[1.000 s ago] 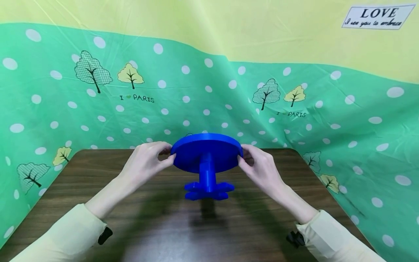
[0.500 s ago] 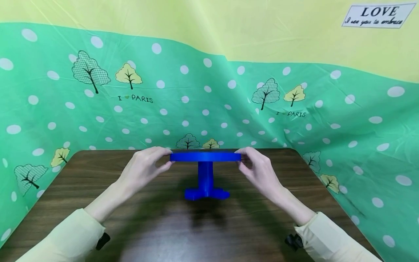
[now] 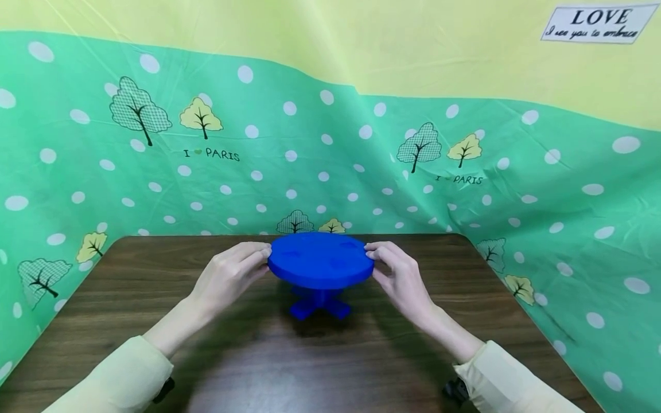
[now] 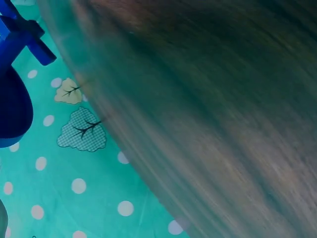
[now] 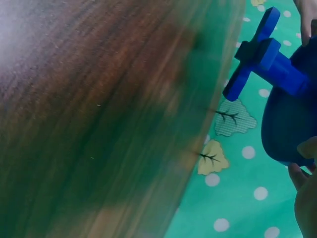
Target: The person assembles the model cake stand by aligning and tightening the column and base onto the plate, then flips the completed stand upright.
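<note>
A blue round pedestal table, small in size, has a thick disc top, a short central column and a cross-shaped foot. Its top face tips toward me in the head view, showing faint marks on it. My left hand pinches the left rim between thumb and fingers. On the opposite rim, my right hand does the same. From the right wrist, the cross-shaped foot shows apart from the tabletop, with the disc's underside in view. The left wrist view catches only part of the blue table.
A dark wood-grain tabletop lies under both arms. Behind it and at both sides hangs a green and yellow cloth with dots and printed trees. Black straps show at the sleeve cuffs.
The blue pedestal table has tilted: its underside faced me, then its edge, and now its top face shows. Both hands keep their hold and have come slightly lower.
</note>
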`<action>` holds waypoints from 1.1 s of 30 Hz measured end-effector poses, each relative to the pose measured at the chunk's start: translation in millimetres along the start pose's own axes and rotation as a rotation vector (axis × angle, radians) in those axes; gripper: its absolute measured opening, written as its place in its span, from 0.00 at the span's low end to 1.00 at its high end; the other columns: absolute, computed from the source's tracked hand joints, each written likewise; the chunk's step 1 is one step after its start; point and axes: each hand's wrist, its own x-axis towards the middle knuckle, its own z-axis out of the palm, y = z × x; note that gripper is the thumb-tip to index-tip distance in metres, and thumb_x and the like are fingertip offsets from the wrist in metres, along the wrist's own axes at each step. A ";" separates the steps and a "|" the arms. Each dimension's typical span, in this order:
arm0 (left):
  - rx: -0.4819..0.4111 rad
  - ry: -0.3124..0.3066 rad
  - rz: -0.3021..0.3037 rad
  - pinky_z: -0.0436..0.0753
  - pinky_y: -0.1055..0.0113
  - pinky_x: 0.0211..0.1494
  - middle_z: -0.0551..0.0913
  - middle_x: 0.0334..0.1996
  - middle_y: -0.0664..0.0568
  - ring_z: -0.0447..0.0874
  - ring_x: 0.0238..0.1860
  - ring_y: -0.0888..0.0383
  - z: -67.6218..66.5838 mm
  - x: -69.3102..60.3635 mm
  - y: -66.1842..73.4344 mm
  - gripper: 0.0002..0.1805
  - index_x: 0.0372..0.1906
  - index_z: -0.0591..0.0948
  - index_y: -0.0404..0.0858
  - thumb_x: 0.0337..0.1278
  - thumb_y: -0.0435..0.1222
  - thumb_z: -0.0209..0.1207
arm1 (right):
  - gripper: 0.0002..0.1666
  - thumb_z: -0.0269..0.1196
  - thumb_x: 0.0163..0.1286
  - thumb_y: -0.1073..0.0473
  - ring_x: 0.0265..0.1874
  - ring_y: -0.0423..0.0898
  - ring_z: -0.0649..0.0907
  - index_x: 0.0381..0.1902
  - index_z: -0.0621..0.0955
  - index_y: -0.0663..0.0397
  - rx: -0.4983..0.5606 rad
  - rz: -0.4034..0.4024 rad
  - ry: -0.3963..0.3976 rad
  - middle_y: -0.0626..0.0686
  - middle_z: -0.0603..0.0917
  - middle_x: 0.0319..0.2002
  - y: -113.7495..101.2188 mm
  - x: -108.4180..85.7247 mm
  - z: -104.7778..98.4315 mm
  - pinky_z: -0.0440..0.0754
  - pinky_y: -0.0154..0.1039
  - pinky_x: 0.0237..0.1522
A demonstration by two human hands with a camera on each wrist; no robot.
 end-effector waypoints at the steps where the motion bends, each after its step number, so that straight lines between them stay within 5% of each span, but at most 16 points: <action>1: 0.001 -0.006 0.004 0.88 0.58 0.53 0.90 0.47 0.46 0.90 0.49 0.50 0.7 -1.1 -0.1 0.20 0.46 0.88 0.36 0.43 0.27 0.77 | 0.13 0.72 0.59 0.76 0.53 0.53 0.87 0.39 0.84 0.58 0.003 0.008 -0.001 0.57 0.88 0.50 0.5 -1.4 1.4 0.74 0.15 0.61; 6: 0.019 -0.025 0.024 0.88 0.57 0.54 0.90 0.47 0.45 0.90 0.50 0.50 4.2 -7.3 -0.7 0.10 0.47 0.88 0.35 0.68 0.37 0.65 | 0.12 0.72 0.60 0.75 0.55 0.52 0.87 0.39 0.84 0.58 -0.005 0.034 -0.012 0.56 0.88 0.52 2.0 -9.0 7.6 0.73 0.15 0.62; 10: 0.046 0.004 0.068 0.88 0.57 0.52 0.91 0.45 0.45 0.91 0.48 0.50 8.0 -12.6 -1.9 0.22 0.45 0.88 0.34 0.79 0.45 0.49 | 0.14 0.72 0.59 0.76 0.57 0.54 0.87 0.40 0.84 0.58 -0.010 0.010 -0.006 0.57 0.87 0.53 4.7 -12.6 13.3 0.73 0.16 0.62; 33: 0.062 0.036 0.157 0.90 0.58 0.45 0.91 0.41 0.46 0.91 0.43 0.52 13.1 -21.6 -1.4 0.21 0.42 0.88 0.34 0.80 0.44 0.51 | 0.18 0.72 0.56 0.79 0.56 0.59 0.87 0.41 0.84 0.58 0.007 -0.103 -0.032 0.58 0.87 0.52 14.6 -24.7 17.4 0.74 0.19 0.64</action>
